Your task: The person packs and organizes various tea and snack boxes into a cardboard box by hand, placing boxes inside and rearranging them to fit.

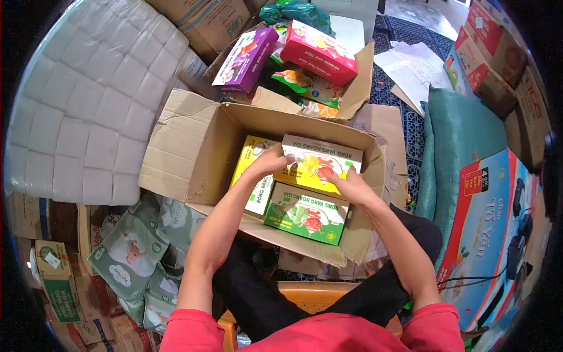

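An open cardboard carton (170,146) stands in front of me with several printed food boxes inside. My left hand (274,160) is closed on the left edge of a yellow-and-white food box (328,154) printed RONG VANG HOANG GIA. My right hand (353,186) grips the same box at its right edge, thumb toward the top face. To its left, partly behind my left hand and forearm, lies another yellow food box (256,196). Nearer to me is a green food box (306,214), below the one I hold.
Behind the carton, a second open carton (362,76) holds a purple box (246,58), a red box (319,54) and bagged goods. Wrapped white packs (88,105) stand at left above grey-green packages (132,252). A teal cushion (463,135) and a blue-and-red box (478,234) are at right.
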Demonstrator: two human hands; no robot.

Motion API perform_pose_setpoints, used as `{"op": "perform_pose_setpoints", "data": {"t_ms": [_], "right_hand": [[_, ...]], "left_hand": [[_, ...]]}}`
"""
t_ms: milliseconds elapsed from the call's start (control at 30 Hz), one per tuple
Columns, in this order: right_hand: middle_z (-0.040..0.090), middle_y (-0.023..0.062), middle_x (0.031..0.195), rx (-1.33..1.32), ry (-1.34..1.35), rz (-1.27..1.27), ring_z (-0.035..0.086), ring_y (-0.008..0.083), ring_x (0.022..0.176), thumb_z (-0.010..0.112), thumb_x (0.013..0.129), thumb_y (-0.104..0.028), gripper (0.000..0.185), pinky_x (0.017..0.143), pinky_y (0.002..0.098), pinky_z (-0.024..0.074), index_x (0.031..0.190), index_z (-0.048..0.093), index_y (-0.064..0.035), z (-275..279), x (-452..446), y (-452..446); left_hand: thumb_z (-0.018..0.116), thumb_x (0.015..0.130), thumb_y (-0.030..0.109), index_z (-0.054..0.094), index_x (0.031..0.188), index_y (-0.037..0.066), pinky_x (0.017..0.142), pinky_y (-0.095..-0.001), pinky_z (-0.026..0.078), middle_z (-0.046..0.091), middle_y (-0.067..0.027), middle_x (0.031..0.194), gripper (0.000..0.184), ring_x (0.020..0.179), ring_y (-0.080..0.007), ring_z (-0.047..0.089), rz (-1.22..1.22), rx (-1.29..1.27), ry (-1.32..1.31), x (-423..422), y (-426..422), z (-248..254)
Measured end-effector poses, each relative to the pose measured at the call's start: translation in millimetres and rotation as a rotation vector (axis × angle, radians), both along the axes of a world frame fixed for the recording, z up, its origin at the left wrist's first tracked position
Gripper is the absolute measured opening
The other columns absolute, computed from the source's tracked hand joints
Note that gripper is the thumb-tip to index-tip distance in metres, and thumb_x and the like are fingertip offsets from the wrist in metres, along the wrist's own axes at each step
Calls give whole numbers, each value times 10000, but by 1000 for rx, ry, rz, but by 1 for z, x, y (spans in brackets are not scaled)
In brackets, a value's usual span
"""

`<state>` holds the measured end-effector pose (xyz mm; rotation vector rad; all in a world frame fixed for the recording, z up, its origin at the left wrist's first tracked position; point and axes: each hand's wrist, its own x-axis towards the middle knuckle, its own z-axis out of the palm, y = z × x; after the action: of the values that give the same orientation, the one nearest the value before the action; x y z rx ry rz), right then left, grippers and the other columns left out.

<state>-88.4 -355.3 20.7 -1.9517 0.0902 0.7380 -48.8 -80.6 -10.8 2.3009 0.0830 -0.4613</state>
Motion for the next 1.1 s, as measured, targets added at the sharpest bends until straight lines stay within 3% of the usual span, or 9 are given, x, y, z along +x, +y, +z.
{"op": "perform_pose_setpoints", "data": {"t_ms": [200, 333, 467, 600, 633, 867, 967, 1033, 1100], "right_hand": [[244, 462, 1389, -36, -7, 71, 200, 535, 1362, 602, 836, -458, 974, 1132, 423, 215, 1362, 156, 230, 7, -6, 4], [74, 397, 1479, -311, -314, 162, 129, 517, 1382, 605, 830, -461, 951, 1116, 546, 170, 1429, 147, 119, 27, -20, 23], [257, 313, 1439, -57, -429, 141, 245, 464, 1340, 638, 815, -405, 890, 1105, 525, 212, 1443, 203, 52, 17, -11, 42], [432, 283, 1301, 152, -506, 169, 441, 394, 1223, 603, 852, -314, 690, 1032, 432, 364, 1367, 337, 62, 25, -6, 70], [595, 221, 1112, 185, -650, 174, 587, 329, 1055, 654, 843, -256, 595, 914, 408, 463, 1299, 422, 48, 14, -5, 81], [656, 188, 894, 432, -628, 206, 667, 315, 843, 615, 853, -122, 402, 760, 402, 512, 1202, 488, 32, 52, 3, 104], [658, 181, 886, 411, -671, 148, 663, 313, 834, 609, 840, -94, 393, 746, 388, 513, 1199, 492, 13, 48, 13, 106], [659, 183, 884, 439, -705, 101, 660, 313, 825, 607, 843, -92, 378, 745, 384, 514, 1192, 498, 7, 39, 22, 115], [659, 182, 879, 458, -778, 48, 656, 312, 815, 600, 849, -88, 346, 743, 378, 514, 1172, 516, 2, 43, 34, 112]], "left_hand": [[658, 782, 469, 601, 1063, -38, 820, -376, 461, 652, -224, 1014, 582, 970, -308, 614, -26, 9, 57, -4, 2, 13], [631, 833, 388, 661, 1060, 8, 701, -374, 512, 699, -158, 924, 444, 790, -241, 671, 86, 67, -81, 4, 19, 62], [524, 909, 153, 599, 1035, -31, 588, -309, 521, 659, -126, 897, 235, 717, -182, 644, 602, -689, -510, 26, 26, 127], [521, 918, 148, 546, 1116, -54, 628, -352, 542, 648, -170, 974, 284, 764, -223, 658, 860, -825, -583, 118, 78, 118], [522, 908, 130, 561, 1118, -61, 634, -345, 537, 655, -170, 970, 286, 766, -218, 656, 951, -881, -504, 150, 98, 102], [641, 825, 22, 604, 1090, -60, 709, -385, 533, 658, -169, 1036, 280, 820, -227, 653, 1186, -984, -368, 200, 79, 105], [744, 696, -75, 525, 1200, -43, 726, -489, 557, 636, -201, 1046, 550, 880, -288, 647, 1236, -910, -313, 262, 158, 28], [693, 672, -107, 388, 1285, -68, 733, -584, 549, 582, -259, 1121, 686, 880, -364, 642, 1142, -1323, -399, 272, 176, 14], [662, 695, -92, 495, 1197, -58, 682, -510, 573, 612, -225, 1050, 530, 836, -323, 657, 1248, -1058, -521, 242, 131, 58]]}}
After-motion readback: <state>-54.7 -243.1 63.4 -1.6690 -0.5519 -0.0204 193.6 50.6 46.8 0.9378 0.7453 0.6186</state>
